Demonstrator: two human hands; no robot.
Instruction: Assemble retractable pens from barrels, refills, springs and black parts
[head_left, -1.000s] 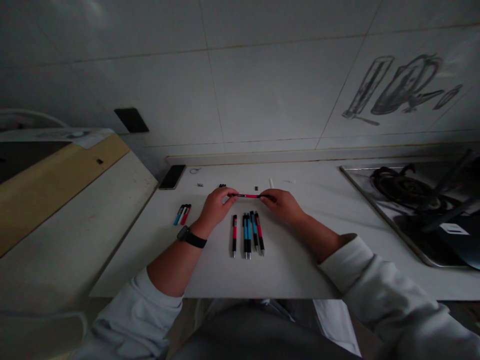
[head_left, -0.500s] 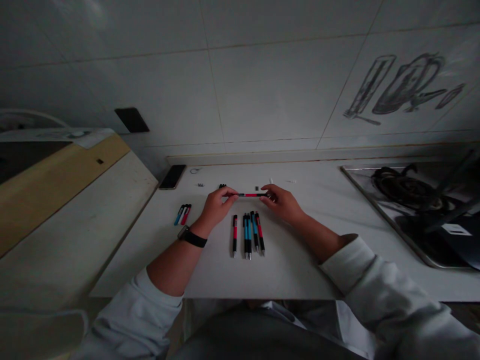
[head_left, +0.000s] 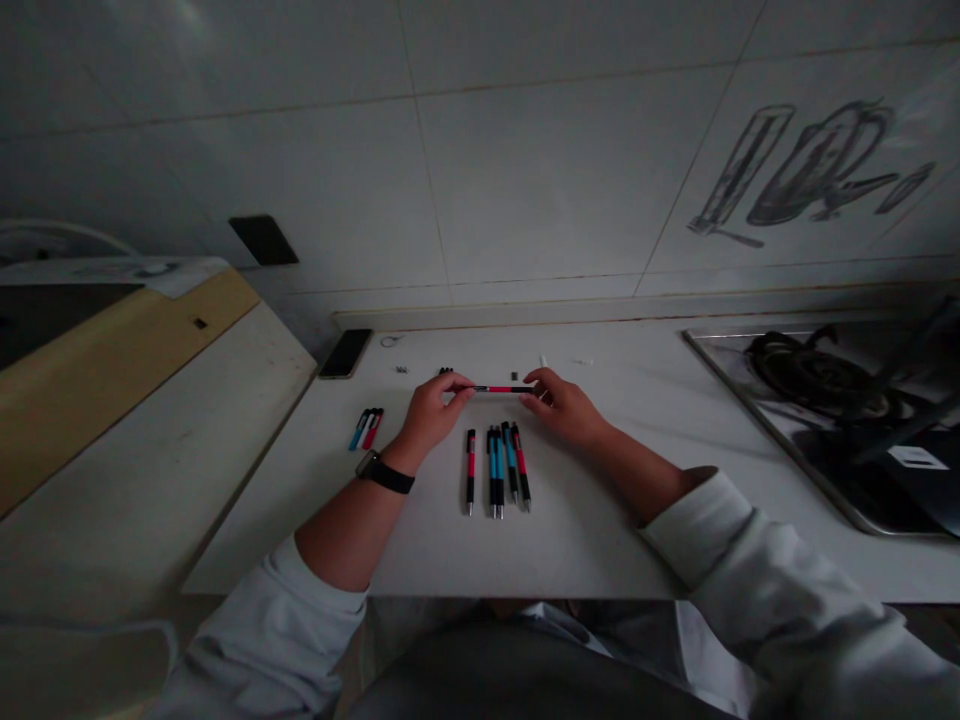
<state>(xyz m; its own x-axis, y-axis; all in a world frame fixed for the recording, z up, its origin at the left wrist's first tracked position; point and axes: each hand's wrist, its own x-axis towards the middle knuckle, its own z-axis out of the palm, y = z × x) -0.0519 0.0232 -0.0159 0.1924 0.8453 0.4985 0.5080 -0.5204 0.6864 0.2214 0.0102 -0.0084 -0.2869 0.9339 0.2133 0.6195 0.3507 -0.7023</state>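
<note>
A red and black pen (head_left: 501, 389) is held level between both hands above the white counter (head_left: 600, 520). My left hand (head_left: 431, 412), with a dark watch at its wrist, pinches the pen's left end. My right hand (head_left: 562, 405) pinches its right end. Just below the hands lies a row of several red and blue pens (head_left: 496, 468), side by side with tips toward me. A small group of pens (head_left: 365, 428) lies further left.
A dark phone (head_left: 345, 353) lies at the counter's back left. Small pen parts (head_left: 442, 371) and a white piece (head_left: 542, 361) sit behind the hands. A gas hob (head_left: 832, 390) fills the right side. A wooden-edged surface (head_left: 112, 370) stands to the left.
The held pen and my right hand have shifted slightly to the right and up. The pens on the counter have not moved.
</note>
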